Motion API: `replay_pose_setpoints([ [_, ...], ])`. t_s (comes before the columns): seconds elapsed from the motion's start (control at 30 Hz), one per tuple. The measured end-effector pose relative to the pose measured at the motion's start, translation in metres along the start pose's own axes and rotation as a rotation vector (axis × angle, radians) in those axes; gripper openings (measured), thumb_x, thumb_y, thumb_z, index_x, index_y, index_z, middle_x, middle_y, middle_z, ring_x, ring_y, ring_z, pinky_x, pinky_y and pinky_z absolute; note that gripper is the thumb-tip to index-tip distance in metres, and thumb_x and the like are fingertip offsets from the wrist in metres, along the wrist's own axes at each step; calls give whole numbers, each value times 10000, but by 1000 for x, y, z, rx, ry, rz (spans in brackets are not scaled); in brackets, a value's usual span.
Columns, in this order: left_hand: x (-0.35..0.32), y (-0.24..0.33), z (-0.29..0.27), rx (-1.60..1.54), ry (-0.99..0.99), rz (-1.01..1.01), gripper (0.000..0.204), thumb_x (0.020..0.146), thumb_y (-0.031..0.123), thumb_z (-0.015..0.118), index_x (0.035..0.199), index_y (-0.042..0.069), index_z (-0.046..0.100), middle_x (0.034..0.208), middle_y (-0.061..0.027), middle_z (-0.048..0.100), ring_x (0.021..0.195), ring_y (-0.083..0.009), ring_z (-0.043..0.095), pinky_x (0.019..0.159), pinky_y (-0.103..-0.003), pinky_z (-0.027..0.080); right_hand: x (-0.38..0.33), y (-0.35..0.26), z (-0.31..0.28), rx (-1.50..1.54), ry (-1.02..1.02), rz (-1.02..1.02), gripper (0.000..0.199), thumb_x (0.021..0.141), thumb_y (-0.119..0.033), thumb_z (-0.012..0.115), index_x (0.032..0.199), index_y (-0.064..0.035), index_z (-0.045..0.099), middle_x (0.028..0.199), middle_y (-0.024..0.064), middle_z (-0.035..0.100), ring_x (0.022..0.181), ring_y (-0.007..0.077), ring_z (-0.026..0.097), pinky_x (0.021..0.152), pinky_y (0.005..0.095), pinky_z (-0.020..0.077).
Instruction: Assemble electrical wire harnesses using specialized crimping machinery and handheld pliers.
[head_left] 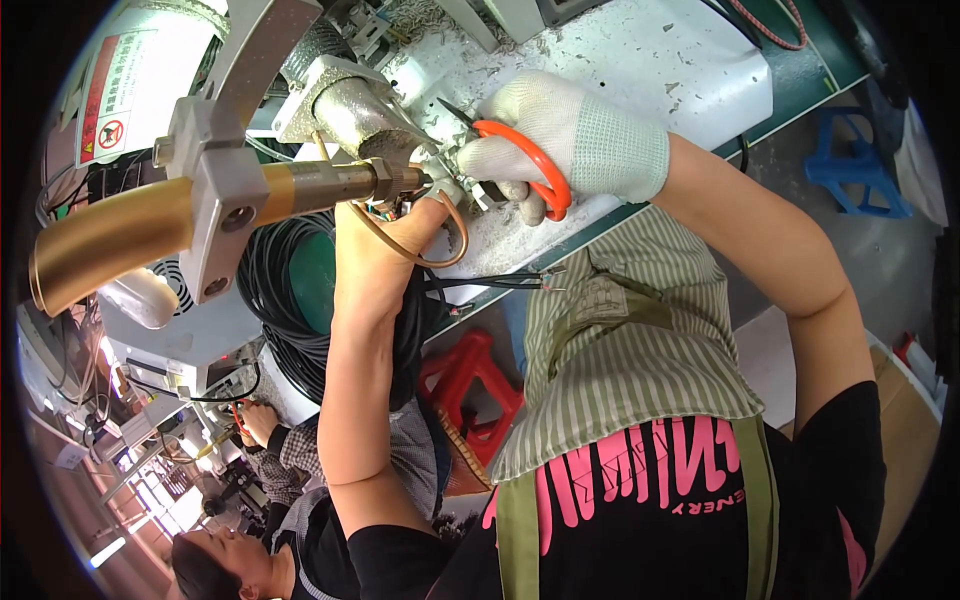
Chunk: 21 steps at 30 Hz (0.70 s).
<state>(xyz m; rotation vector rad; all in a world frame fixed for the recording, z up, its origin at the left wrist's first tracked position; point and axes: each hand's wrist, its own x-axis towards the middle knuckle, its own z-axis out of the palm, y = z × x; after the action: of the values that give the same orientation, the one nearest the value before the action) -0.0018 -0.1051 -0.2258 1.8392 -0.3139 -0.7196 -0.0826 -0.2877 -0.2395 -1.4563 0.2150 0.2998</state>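
My bare left hand (385, 240) is closed beside the tip of a brass-coloured nozzle (330, 183), at the worktable's near edge. Its fingertips meet those of my right hand; what they pinch is too small and hidden to name. Small coloured wire ends (392, 210) show by the left fingers. My right hand (535, 140), in a white knit glove, is wrapped round orange-handled scissors (530, 150), whose dark pointed tip sticks out past the fingers to the upper left. A thin brown tube (463, 235) loops in front of the left hand.
A metal duct (360, 110) opens just beyond my hands. Scraps litter the white table surface (640, 70). Coiled black cable (275, 270) lies left of my forearm. Red (470, 380) and blue (855, 165) stools stand below. Another person (265, 550) works at lower left.
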Motion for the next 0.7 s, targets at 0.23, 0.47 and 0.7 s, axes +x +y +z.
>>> replay_pose_setpoints([
  [0.23,-4,2,0,61,5,-6,258,694,39,671,933,5,578,792,-14,563,662,-81,511,576,-226,416,2,5,0,34,16,2,366,835,-281,609,644,28,565,513,83,537,420,148,556,395,268,450],
  [0.47,-4,-1,2,70,41,30,216,705,44,657,907,5,592,809,-12,573,674,-83,519,588,-235,420,5,1,-2,-110,-5,-16,379,834,-290,604,614,17,566,493,77,534,422,149,562,403,266,450],
  [0.7,-3,-6,1,64,40,65,215,715,42,654,917,9,590,783,-8,565,649,-80,512,575,-230,412,3,9,-2,-33,-14,-34,376,833,-292,606,622,16,567,502,82,542,436,152,577,403,266,451],
])
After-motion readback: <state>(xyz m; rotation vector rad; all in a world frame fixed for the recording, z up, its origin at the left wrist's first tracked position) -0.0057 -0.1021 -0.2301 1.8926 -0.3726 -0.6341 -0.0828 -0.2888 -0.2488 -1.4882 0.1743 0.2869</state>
